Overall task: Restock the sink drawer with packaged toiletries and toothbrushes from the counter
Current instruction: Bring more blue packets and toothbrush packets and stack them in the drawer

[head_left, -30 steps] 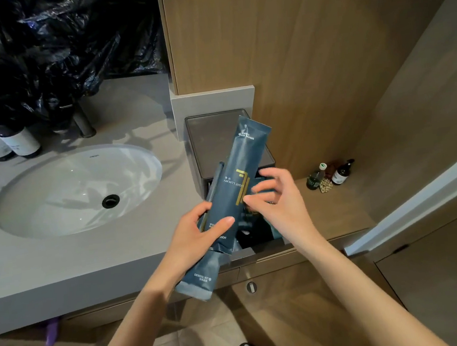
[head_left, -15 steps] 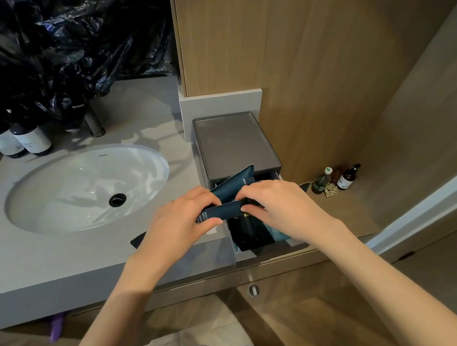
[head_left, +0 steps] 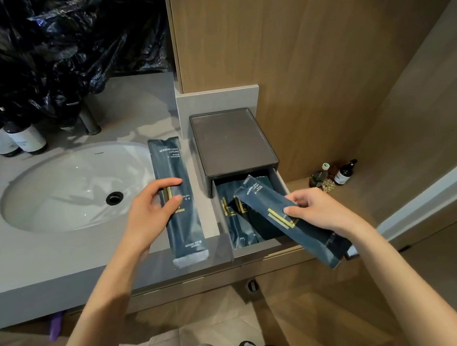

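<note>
A dark grey drawer box (head_left: 232, 141) stands on the counter right of the sink, its drawer (head_left: 257, 247) pulled out toward me with several dark blue toiletry packets (head_left: 236, 222) lying inside. My left hand (head_left: 152, 211) grips a long dark blue dental kit packet (head_left: 178, 200) that lies lengthwise on the counter between sink and box. My right hand (head_left: 316, 211) holds a second dark blue packet (head_left: 280, 218) tilted over the drawer's right side, its top end pointing into the drawer.
A white oval sink (head_left: 74, 189) fills the grey counter (head_left: 47, 259) at left. Two dark bottles with white labels (head_left: 12, 139) and black plastic bags (head_left: 53, 50) stand behind it. Small bottles (head_left: 334, 174) sit on the wooden ledge at right. Wood panels rise behind the box.
My hands, together on the packets over the drawer before, have parted. The left now has one packet down on the counter; the right holds the other over the drawer.
</note>
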Demonstrator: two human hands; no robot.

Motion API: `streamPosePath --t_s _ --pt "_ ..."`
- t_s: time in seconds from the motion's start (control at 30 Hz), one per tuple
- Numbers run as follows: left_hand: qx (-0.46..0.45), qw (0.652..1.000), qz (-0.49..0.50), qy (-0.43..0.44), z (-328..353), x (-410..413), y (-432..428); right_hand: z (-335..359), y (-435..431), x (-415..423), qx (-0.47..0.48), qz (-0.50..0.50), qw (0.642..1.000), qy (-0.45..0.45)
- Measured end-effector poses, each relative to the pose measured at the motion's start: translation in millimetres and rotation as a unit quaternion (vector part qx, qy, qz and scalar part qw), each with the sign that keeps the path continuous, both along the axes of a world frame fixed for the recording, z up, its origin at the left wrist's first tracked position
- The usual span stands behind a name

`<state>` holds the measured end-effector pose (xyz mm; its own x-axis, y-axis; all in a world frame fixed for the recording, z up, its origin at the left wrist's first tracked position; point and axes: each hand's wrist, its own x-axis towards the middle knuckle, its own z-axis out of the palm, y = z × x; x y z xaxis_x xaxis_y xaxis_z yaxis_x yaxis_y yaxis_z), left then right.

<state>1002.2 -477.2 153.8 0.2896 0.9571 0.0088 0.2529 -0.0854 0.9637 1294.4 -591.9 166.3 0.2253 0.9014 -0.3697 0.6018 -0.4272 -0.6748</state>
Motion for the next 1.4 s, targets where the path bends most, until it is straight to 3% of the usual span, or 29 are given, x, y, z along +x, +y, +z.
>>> streamPosePath --t_s 0.1,0.27,0.63,0.8,1.03,1.23,1.4 --pt "-0.065 0.997 -0.005 -0.048 -6 2 -4 -10 8 -1 -0.045 -0.04 0.997 0.037" --pt "-0.096 0.994 -0.009 -0.049 -11 4 -13 -31 35 -16 -0.06 -0.1 0.989 0.09" --pt "-0.114 0.989 0.006 -0.097 -9 -2 -36 -81 79 -64 0.02 -0.249 0.95 0.187" --pt "-0.119 0.987 0.013 -0.106 -8 -3 -40 -90 84 -73 0.057 -0.266 0.951 0.149" --pt "-0.128 0.985 0.008 -0.111 -10 0 -43 -91 83 -60 0.137 -0.057 0.988 -0.043" --pt "-0.132 0.985 0.002 -0.107 -19 -3 -40 -74 73 -29 -0.004 0.215 0.969 -0.122" --pt "-0.139 0.986 -0.01 -0.094 -20 2 -40 -74 71 -27 -0.073 0.294 0.936 -0.179"
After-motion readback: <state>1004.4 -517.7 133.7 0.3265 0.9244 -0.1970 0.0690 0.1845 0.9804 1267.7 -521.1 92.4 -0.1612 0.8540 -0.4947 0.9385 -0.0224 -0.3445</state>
